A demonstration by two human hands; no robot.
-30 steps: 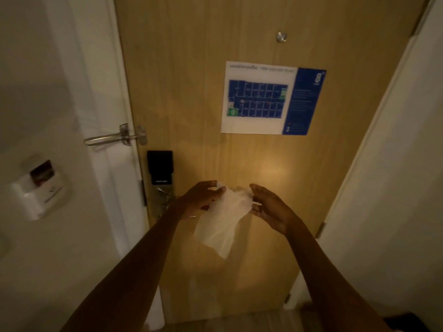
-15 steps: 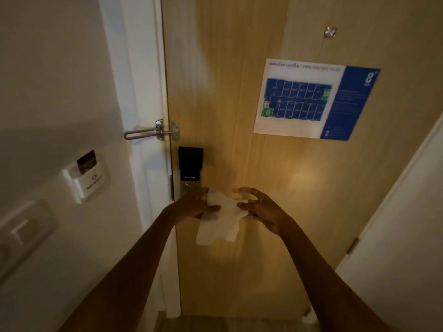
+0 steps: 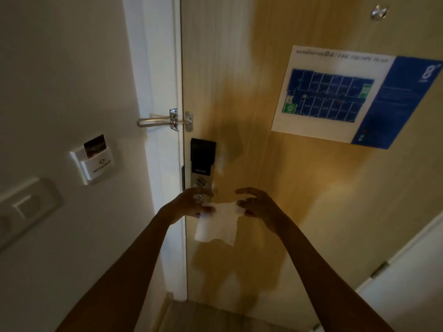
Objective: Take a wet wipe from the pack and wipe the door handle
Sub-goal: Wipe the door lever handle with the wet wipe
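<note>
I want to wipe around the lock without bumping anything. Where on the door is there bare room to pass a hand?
Bare wood lies right of the lock plate, below the fire escape plan. It is crowded at the door edge: swing latch above, left hand and right hand holding the wipe.

white wipe [image 3: 219,225], tan door [image 3: 275,164] (blue-and-white sign [image 3: 347,97])

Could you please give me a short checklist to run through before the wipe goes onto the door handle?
1. Wet wipe out of the pack and in hand: ok.
2. Left hand and right hand both pinch its top edge: ok.
3. Wipe opened flat: not ok, it hangs crumpled.
4. Door handle in sight: cannot tell, the left hand covers the spot below the lock plate.
5. Wipe touching the door: cannot tell.
</note>
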